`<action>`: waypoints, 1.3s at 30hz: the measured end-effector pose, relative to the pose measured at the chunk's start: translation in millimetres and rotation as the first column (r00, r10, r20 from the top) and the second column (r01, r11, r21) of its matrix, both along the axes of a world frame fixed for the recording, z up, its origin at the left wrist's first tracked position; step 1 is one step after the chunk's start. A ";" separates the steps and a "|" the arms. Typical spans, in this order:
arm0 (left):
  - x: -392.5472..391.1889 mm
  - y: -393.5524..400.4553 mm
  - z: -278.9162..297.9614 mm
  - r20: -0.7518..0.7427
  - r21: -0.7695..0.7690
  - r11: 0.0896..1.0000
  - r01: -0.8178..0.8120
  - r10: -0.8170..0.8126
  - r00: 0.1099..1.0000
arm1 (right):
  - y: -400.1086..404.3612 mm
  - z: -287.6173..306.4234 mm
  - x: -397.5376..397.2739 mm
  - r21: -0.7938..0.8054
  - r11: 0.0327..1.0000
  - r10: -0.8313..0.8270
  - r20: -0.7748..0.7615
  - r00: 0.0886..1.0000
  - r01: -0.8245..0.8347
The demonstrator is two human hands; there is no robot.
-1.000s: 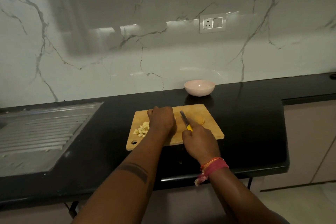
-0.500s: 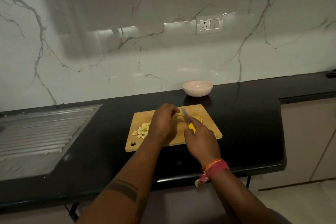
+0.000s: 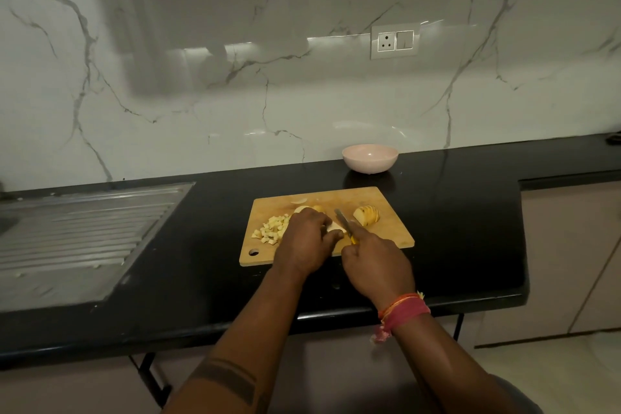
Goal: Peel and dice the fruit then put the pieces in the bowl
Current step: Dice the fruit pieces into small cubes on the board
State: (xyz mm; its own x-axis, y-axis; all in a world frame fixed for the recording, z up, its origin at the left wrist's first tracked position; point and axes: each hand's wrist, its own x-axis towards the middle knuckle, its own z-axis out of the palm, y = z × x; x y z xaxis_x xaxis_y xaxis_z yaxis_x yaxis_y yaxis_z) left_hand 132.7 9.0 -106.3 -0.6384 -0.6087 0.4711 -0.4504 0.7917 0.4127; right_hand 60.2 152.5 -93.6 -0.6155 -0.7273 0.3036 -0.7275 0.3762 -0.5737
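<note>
A wooden cutting board [image 3: 389, 228] lies on the black counter. My left hand [image 3: 307, 244] presses down a pale fruit piece [image 3: 336, 228] at the board's middle. My right hand [image 3: 374, 267] grips a yellow-handled knife [image 3: 343, 220], its blade resting beside that piece. A heap of diced fruit [image 3: 271, 229] sits on the board's left part. A sliced fruit chunk [image 3: 367, 214] lies to the right of the blade, and another piece [image 3: 309, 209] shows just beyond my left hand. An empty pink bowl [image 3: 369, 158] stands behind the board near the wall.
A steel sink drainboard [image 3: 77, 235] fills the counter's left side. The marble backsplash carries a wall socket [image 3: 395, 41]. The counter's front edge runs under my forearms, and a pale cabinet [image 3: 571, 259] stands lower at the right.
My left hand has slid toward me with a fruit piece under it, uncovering the sliced chunk on the right. The knife has come closer to the board's middle.
</note>
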 end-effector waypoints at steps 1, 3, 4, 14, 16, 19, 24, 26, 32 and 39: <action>-1.4 -1.3 -0.9 0.027 -0.016 1.000 -0.009 0.009 1.000 | 0.8 -0.1 -1.1 -0.009 1.000 0.001 0.003 1.000 -0.001; -3.3 -1.6 -2.9 0.061 -0.032 0.999 -0.016 0.018 0.998 | 0.7 -0.4 -2.4 -0.021 1.000 -0.001 0.013 1.000 0.001; -3.9 -1.4 -3.1 0.060 -0.032 0.999 -0.015 0.017 0.998 | 0.1 -0.6 -2.6 -0.020 1.000 -0.010 0.019 1.000 0.011; -3.3 -1.9 -1.8 -0.008 0.040 0.999 0.028 -0.027 1.000 | -3.4 -5.1 0.0 0.091 0.996 -0.004 -0.066 0.998 0.010; -4.2 -2.4 -2.5 -0.019 0.052 0.998 0.021 -0.020 1.000 | -5.0 -5.2 -0.7 0.074 0.997 -0.008 -0.066 0.998 0.013; -3.9 -1.5 0.0 -0.022 0.054 0.998 0.022 -0.020 1.000 | -7.3 -5.6 4.6 0.065 0.998 -0.011 -0.082 0.997 0.016; -1.8 1.1 3.4 -0.005 0.042 0.998 0.038 -0.038 0.999 | -6.5 -6.7 14.1 0.080 0.996 -0.029 -0.168 0.985 0.043; -1.8 1.1 3.9 -0.001 0.051 0.998 0.036 -0.036 0.999 | -7.5 -5.9 14.9 0.100 0.994 -0.022 -0.182 0.983 0.040; -2.3 1.8 5.7 0.002 0.018 1.000 0.025 -0.025 1.000 | -16.8 -0.5 13.5 0.121 0.992 -0.002 -0.181 0.983 0.024; -5.0 5.0 4.3 0.019 0.026 0.999 -0.024 0.023 1.000 | -2.5 1.1 7.0 0.186 0.982 0.074 -0.238 0.968 -0.030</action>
